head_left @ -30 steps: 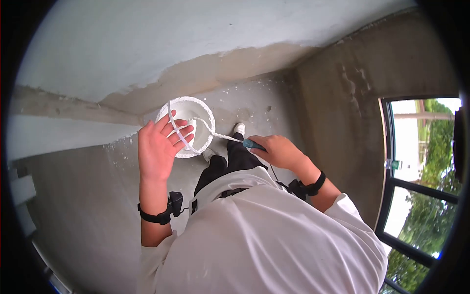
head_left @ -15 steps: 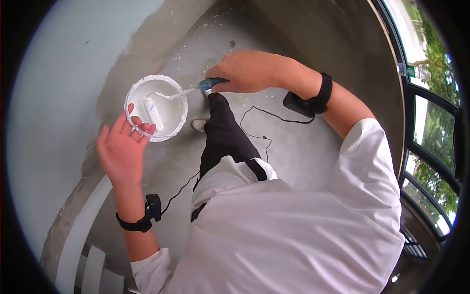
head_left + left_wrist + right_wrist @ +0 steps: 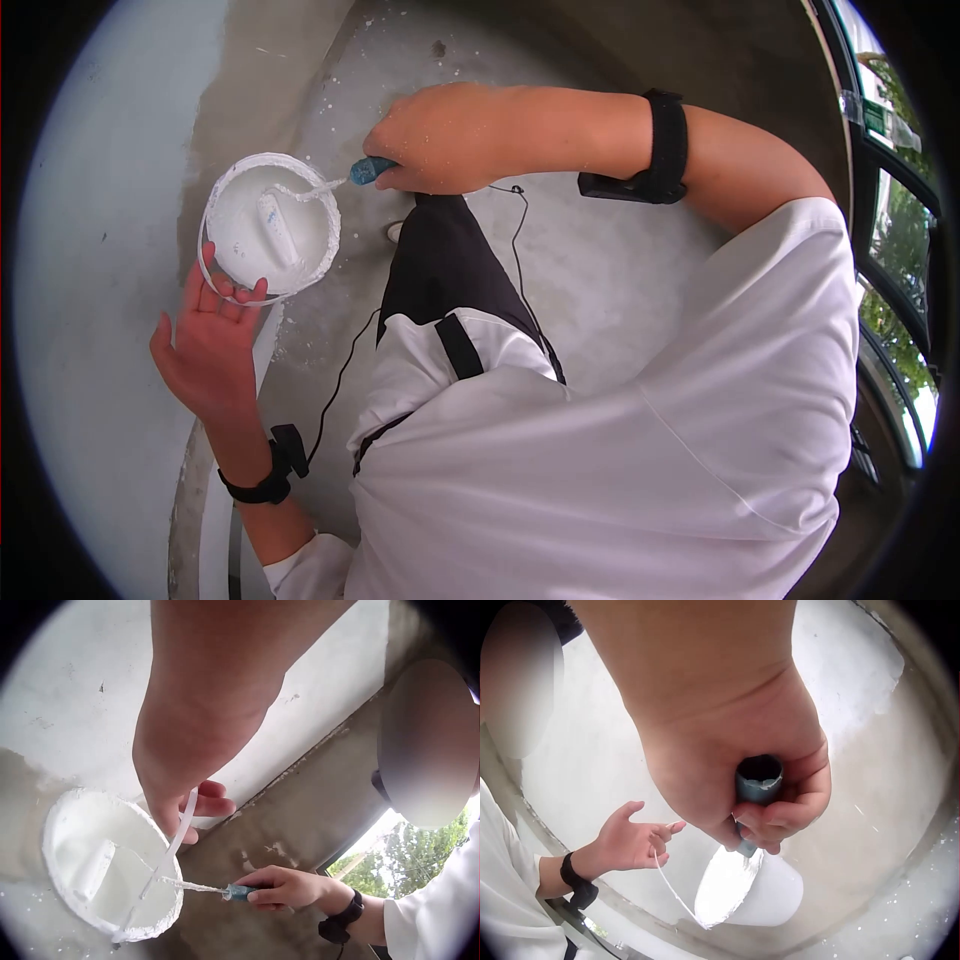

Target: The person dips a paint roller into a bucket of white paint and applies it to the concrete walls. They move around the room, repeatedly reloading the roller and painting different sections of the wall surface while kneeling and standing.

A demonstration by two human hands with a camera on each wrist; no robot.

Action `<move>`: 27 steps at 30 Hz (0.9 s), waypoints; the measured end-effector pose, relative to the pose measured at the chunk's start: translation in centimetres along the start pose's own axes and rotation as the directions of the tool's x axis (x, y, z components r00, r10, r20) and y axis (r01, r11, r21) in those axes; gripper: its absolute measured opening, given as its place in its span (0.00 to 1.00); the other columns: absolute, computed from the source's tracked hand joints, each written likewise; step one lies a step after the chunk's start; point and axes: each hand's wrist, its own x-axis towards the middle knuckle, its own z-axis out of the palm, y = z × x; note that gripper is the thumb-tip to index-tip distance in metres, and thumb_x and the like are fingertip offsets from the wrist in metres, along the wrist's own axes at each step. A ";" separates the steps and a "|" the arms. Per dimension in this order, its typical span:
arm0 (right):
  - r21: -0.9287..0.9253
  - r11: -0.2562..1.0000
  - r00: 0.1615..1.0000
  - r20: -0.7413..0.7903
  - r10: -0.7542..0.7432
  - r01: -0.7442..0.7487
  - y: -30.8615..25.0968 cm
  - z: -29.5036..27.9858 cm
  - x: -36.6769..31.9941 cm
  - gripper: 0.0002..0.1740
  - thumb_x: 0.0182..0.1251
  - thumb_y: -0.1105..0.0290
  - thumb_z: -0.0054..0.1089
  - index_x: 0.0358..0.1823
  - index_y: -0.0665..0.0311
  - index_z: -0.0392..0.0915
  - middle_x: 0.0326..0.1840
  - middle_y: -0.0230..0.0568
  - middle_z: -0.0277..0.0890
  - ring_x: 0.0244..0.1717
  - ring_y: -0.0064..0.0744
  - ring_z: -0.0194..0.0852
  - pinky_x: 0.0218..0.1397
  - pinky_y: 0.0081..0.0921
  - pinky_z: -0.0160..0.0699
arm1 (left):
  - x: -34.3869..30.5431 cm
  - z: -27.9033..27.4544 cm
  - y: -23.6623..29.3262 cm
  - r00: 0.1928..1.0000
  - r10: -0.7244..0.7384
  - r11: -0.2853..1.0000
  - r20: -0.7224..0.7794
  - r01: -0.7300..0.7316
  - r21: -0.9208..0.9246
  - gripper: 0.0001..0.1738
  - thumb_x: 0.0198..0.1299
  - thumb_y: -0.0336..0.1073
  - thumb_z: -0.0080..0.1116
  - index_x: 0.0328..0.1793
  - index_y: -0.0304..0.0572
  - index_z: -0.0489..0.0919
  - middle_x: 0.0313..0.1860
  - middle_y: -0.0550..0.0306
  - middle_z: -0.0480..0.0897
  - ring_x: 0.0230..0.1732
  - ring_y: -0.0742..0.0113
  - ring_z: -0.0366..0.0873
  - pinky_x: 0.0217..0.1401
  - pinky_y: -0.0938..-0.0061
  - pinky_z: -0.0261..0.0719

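Observation:
Palm up, the left hand (image 3: 215, 350) carries a white bucket (image 3: 334, 238) by its thin bail (image 3: 185, 823), which runs across the bent fingers. A white-coated paint roller (image 3: 277, 228) lies inside the bucket, its paint-covered rod (image 3: 325, 187) passing over the rim. The right hand (image 3: 445, 140) grips the roller's teal handle (image 3: 369, 170) just outside the rim. In the right wrist view the handle's hollow end (image 3: 759, 780) shows between the thumb side and curled fingers of the right hand (image 3: 727, 742). White paint coats the bucket's inner wall and rim.
A partly painted wall (image 3: 110, 250) stands close on the left of the head view. The grey floor (image 3: 620, 290) has white specks near the bucket. A thin black cable (image 3: 516, 235) hangs beside the legs; windows (image 3: 895, 240) are at the far right.
The head view has turned. Both hands, bucket and roller now appear further left, and the right forearm stretches across the top. Both holds remain, with the roller still inside the bucket.

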 end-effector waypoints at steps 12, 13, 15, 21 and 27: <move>0.172 0.973 0.988 0.018 0.154 -0.155 -3.3 -0.5 -4.1 0.17 0.74 0.59 0.53 0.50 0.65 0.80 0.38 0.54 0.81 0.45 0.58 0.78 0.49 0.48 0.76 | -0.7 -0.9 0.4 0.998 -0.013 0.998 0.060 0.017 -0.058 0.47 0.65 0.55 0.42 0.80 0.23 0.52 0.47 0.53 0.71 0.50 0.60 0.71 0.79 0.46 0.53; 0.175 0.975 0.990 -0.003 0.141 -0.138 -3.5 -0.2 -4.2 0.17 0.74 0.59 0.53 0.50 0.65 0.80 0.38 0.54 0.81 0.45 0.58 0.78 0.49 0.48 0.76 | -0.5 -1.0 0.7 0.991 -0.024 0.995 0.129 0.036 -0.088 0.47 0.65 0.55 0.43 0.80 0.23 0.51 0.49 0.53 0.70 0.51 0.61 0.70 0.79 0.48 0.53; 0.243 0.967 0.989 -0.105 0.108 -0.080 -4.1 0.7 -4.7 0.16 0.74 0.60 0.54 0.52 0.64 0.80 0.33 0.54 0.81 0.40 0.57 0.79 0.45 0.48 0.76 | -0.3 -1.5 1.1 0.992 -0.011 0.996 0.127 0.021 -0.082 0.47 0.65 0.55 0.43 0.80 0.24 0.51 0.47 0.53 0.70 0.49 0.62 0.69 0.78 0.48 0.54; 0.247 0.936 0.960 -0.067 0.273 -0.249 -7.4 2.8 -6.8 0.15 0.72 0.63 0.58 0.54 0.62 0.79 0.26 0.51 0.78 0.30 0.55 0.77 0.36 0.46 0.74 | -1.2 -1.6 2.0 0.990 -0.002 0.994 0.138 0.017 -0.109 0.47 0.65 0.57 0.42 0.79 0.25 0.54 0.44 0.54 0.70 0.45 0.64 0.67 0.72 0.52 0.60; 0.494 0.855 0.946 -0.173 0.272 -0.155 -4.6 8.6 -8.7 0.18 0.71 0.61 0.58 0.55 0.64 0.79 0.30 0.54 0.80 0.34 0.58 0.78 0.39 0.49 0.74 | -1.5 -0.6 1.2 0.991 -0.007 0.996 0.136 0.019 -0.087 0.45 0.64 0.58 0.42 0.78 0.27 0.58 0.43 0.55 0.70 0.44 0.63 0.67 0.69 0.53 0.62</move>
